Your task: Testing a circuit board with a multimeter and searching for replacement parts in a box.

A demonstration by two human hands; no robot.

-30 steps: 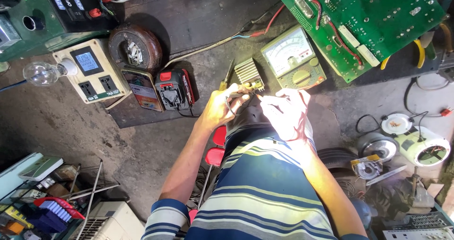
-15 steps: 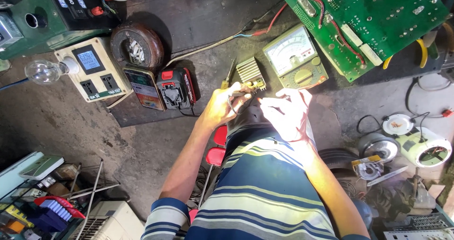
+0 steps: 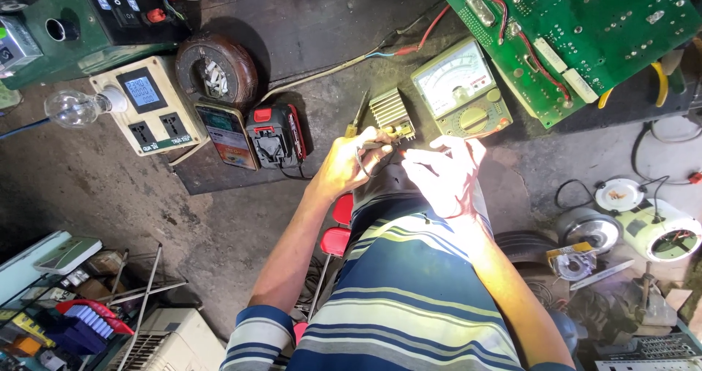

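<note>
My left hand [image 3: 349, 165] is closed around a thin tool with a yellow handle [image 3: 358, 115], its tip by a small finned metal heatsink part [image 3: 392, 112]. My right hand [image 3: 446, 172] is close beside it, fingers pinched near the same part; bright light washes it out and I cannot make out what it grips. Both hands hover above my lap in a striped shirt. Just behind the hands lies an analog multimeter [image 3: 462, 87].
A large green circuit board [image 3: 578, 27] lies at the upper right. To the left are a red battery pack [image 3: 272, 135], a phone [image 3: 227, 135], a socket box with display [image 3: 143, 108], a light bulb [image 3: 73, 108] and a round coil [image 3: 216, 70]. Motor parts [image 3: 658, 228] sit right.
Both hands stay close together by the heatsink part with only slight finger shifts. Nothing else has moved.
</note>
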